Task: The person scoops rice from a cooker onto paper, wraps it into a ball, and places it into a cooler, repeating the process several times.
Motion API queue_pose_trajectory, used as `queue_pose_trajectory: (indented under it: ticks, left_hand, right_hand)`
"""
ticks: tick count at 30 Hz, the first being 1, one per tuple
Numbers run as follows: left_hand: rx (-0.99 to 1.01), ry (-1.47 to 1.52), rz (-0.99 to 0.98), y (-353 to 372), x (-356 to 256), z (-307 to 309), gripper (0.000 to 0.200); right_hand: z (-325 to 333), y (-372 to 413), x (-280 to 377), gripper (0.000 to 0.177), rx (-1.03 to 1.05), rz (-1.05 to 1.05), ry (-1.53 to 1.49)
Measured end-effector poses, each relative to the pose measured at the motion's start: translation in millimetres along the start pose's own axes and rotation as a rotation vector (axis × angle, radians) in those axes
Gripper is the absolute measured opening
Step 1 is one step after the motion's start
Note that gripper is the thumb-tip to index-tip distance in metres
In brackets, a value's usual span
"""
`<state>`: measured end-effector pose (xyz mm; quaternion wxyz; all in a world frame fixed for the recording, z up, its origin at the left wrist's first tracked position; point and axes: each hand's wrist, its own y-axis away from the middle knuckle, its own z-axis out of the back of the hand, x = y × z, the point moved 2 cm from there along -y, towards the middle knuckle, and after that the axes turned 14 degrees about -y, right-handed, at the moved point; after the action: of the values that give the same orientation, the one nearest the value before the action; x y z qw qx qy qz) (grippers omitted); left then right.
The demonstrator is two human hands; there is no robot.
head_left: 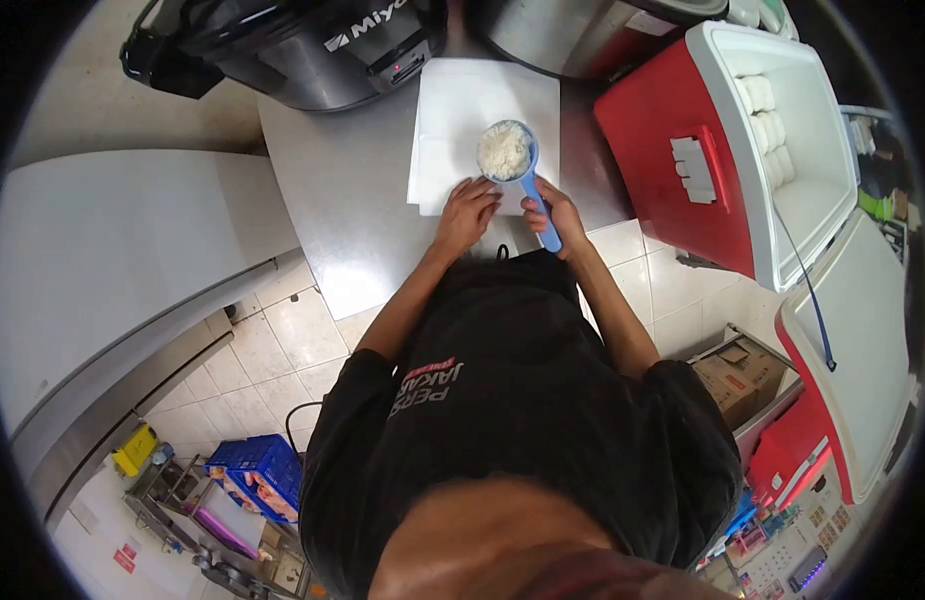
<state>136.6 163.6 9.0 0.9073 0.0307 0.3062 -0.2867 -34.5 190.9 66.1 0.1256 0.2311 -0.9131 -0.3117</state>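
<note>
My right hand [557, 214] is wrapped round the handle of a blue rice scoop [549, 232]. The scoop's round bowl is heaped with white cooked rice [505, 151] and sits over a stack of white paper sheets [459, 100]. Beside the bowl, my left hand [470, 212] rests with its fingers stretched out over the lower edge of the paper, fingertips close to the scoop. The paper lies on a steel table [343, 190].
A black rice cooker [313, 60] and a steel pot [563, 30] stand at the back of the table. To the right, a red cooler box [673, 150] stands with its lid [863, 330] swung down, white wrapped bundles [768, 130] inside. A blue crate [251, 470] is at lower left.
</note>
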Motion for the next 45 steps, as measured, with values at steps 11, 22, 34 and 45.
queue_pose_trajectory:
  ticks: [11,22,34,45]
  left_hand:
    - [-0.092,0.024,-0.041,4,5,-10,0.014]
    - [-0.275,-0.089,0.086,1,0,12,0.029]
    - [-0.097,-0.070,0.122,-20,12,41,0.015]
    - [-0.115,-0.019,0.057,-21,13,66,0.040]
  right_hand:
    - [-8,-50,33,0.067,-0.148,0.778,2.211]
    - [-64,-13,63,0.046,0.037,1.242,1.729]
    - [-257,58,172,0.042,-0.294,1.542,1.727]
    - [-3,-18,-5,0.050,0.034,0.916,1.781]
